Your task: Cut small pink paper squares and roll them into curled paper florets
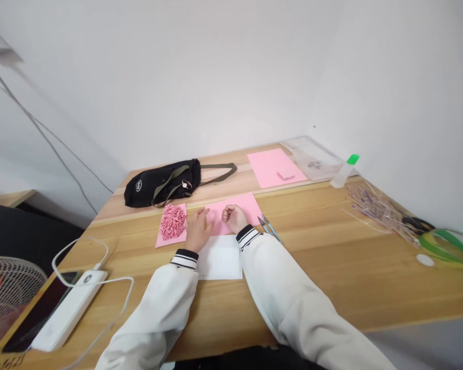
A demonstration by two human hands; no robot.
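My left hand (pixel 198 229) rests beside a heap of small pink curled pieces (pixel 172 222), its fingers apart and holding nothing visible. The heap lies on a piece of pink paper (pixel 159 241). Over a second pink sheet (pixel 250 206), my right hand (pixel 234 218) is closed, fingertips drawn together; whatever they hold, if anything, is too small to make out. A white sheet (pixel 219 262) lies nearer to me, between the two sleeves. Two slim tools with light-blue handles and dark pointed tips (pixel 269 226) lie just right of my right wrist.
At the back are a black bag (pixel 162 182) and a pink sheet (pixel 268 169) with a small strip on it. To the right lie a green-capped bottle (pixel 345 172), thin stems (pixel 374 205), scissors (pixel 419 225) and green tape rolls (pixel 447 246). A white power bank (pixel 69 311) with cable is front left.
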